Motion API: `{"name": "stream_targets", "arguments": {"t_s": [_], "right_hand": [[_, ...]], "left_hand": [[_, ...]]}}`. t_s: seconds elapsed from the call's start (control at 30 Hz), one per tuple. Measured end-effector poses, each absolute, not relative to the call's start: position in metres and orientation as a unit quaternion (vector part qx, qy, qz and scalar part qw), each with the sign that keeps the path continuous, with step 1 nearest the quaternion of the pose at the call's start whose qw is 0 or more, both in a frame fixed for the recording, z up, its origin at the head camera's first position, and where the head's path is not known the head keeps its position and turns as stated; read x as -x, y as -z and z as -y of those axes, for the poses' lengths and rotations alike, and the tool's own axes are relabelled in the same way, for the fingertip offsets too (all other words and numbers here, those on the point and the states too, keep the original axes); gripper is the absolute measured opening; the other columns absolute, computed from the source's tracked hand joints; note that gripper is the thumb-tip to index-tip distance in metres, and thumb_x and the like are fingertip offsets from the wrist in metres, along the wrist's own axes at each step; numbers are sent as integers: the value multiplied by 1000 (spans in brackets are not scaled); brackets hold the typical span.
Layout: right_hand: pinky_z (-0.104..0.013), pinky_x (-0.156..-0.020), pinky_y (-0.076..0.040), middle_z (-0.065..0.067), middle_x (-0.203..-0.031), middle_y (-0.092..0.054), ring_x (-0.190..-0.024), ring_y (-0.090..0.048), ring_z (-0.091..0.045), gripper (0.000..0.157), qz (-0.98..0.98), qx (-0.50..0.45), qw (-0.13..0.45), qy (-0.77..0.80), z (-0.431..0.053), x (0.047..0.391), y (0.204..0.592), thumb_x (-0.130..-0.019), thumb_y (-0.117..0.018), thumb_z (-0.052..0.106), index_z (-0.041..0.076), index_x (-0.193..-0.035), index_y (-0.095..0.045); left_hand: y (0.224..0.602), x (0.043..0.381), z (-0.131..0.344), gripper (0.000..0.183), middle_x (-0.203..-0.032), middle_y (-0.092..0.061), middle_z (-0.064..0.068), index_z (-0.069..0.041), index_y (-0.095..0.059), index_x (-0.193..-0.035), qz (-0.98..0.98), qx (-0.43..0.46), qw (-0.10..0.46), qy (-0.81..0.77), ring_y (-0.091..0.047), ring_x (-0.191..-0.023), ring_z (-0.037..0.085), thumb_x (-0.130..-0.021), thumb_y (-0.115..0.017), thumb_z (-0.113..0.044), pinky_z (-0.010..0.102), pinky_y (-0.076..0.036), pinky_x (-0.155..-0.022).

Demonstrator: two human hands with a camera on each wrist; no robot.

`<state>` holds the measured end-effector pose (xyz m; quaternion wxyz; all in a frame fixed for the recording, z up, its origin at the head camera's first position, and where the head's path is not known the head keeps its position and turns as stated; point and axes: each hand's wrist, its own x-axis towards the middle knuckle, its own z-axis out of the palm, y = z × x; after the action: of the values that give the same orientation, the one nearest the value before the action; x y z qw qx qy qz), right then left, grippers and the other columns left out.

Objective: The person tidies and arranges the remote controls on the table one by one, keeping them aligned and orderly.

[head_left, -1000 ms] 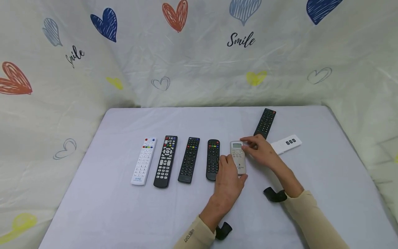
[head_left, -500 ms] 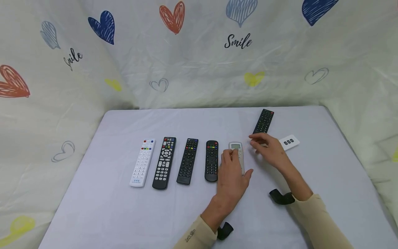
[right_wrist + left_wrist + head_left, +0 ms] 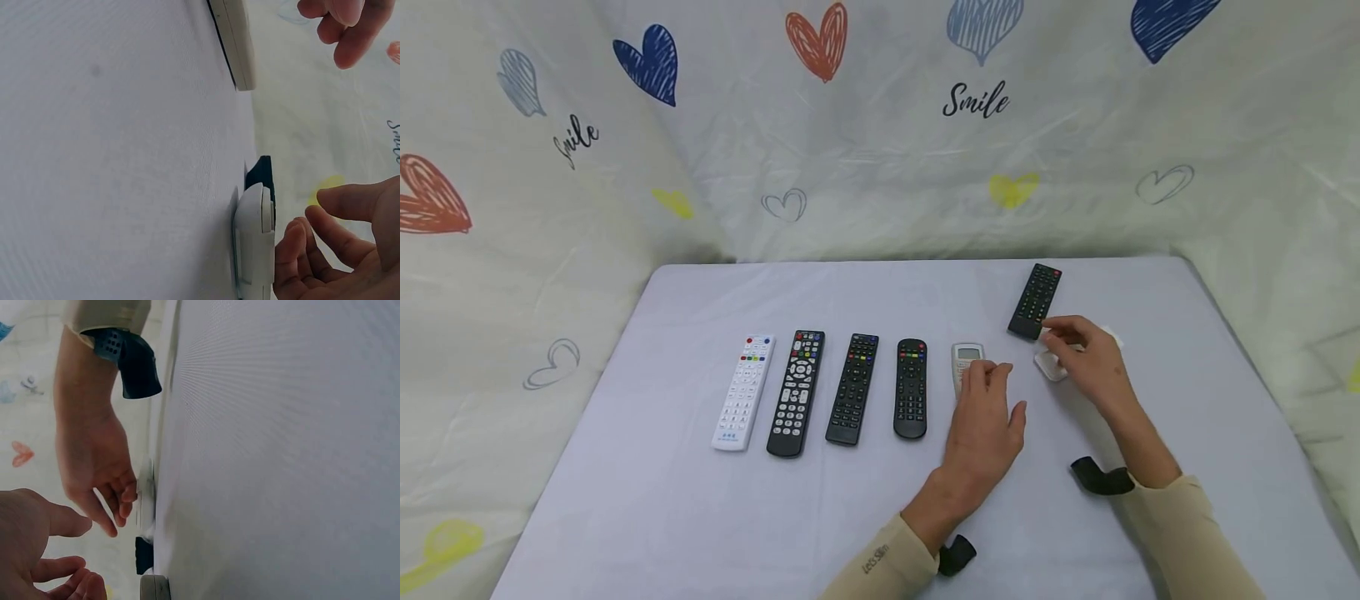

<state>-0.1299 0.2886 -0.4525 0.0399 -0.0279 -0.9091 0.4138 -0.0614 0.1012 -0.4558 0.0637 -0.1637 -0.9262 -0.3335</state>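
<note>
A light grey remote control [image 3: 967, 357] with a small display lies on the table, its lower part hidden behind my left hand [image 3: 983, 433]. That hand is over and right of it, fingers relaxed, holding nothing. My right hand [image 3: 1093, 367] hovers over a white remote control [image 3: 1049, 366] and covers most of it. In the right wrist view, a gap shows between the right thumb and fingers, which are loosely bent beside the white remote's top face. A black remote control [image 3: 1034, 302] lies tilted just beyond the right fingertips.
To the left stand, in a row, a white remote [image 3: 744, 392] and three black remotes, the rightmost [image 3: 911, 388] beside the light grey one. A white cloth covers the table [image 3: 625, 500]. A curtain printed with hearts [image 3: 880, 133] hangs behind the far edge.
My right hand has left the light grey remote and moved right, over the white one. My left hand has come off the light grey remote and shifted slightly right.
</note>
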Motion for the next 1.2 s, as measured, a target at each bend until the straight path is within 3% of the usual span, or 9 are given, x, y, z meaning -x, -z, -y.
{"name": "stream_targets", "arguments": {"t_s": [0.23,0.43,0.53,0.77,1.03,1.2], "right_hand": [[-18,-83,-39,-17,-119,-66,-101,-53,-9,36,915,79,59,-390,-300,129,453,-106,-59,27,5,-133,-66],[-18,-72,-40,-21,-125,-61,-111,-55,-26,38,920,116,48,-371,-313,124,455,-106,-57,26,2,-134,-65],[-17,-69,-39,-23,-126,-59,-109,-54,-25,39,919,128,53,-370,-321,123,456,-106,-58,26,0,-134,-65],[-21,-72,-39,-24,-129,-57,-94,-44,-5,41,911,148,66,-378,-337,127,453,-105,-58,25,-3,-135,-64],[-27,-75,-38,-35,-140,-45,-113,-47,-37,50,902,193,20,-386,-345,129,459,-105,-53,20,-13,-144,-51],[-23,-70,-39,-34,-136,-45,-110,-48,-35,54,900,215,-4,-379,-348,128,462,-105,-53,22,-13,-146,-48]], "left_hand": [[459,63,-113,50,-135,-49,4,-7,-53,-144,924,175,45,338,-52,-122,10,-99,-72,-19,14,-49,-103],[461,64,-123,50,-140,-48,4,-7,-52,-144,930,174,36,323,-52,-126,10,-100,-71,-20,17,-48,-107],[462,66,-127,51,-141,-48,4,-6,-52,-145,931,172,27,321,-51,-128,9,-100,-70,-21,17,-48,-108],[460,75,-134,54,-141,-49,4,-4,-49,-148,929,158,-2,335,-52,-129,9,-101,-69,-22,18,-48,-108],[461,80,-141,61,-146,-50,8,-4,-46,-152,931,136,-50,336,-60,-126,11,-100,-71,-24,18,-53,-101],[464,84,-146,66,-151,-49,9,-4,-42,-154,931,133,-67,332,-62,-126,11,-100,-71,-25,19,-55,-97]]}}
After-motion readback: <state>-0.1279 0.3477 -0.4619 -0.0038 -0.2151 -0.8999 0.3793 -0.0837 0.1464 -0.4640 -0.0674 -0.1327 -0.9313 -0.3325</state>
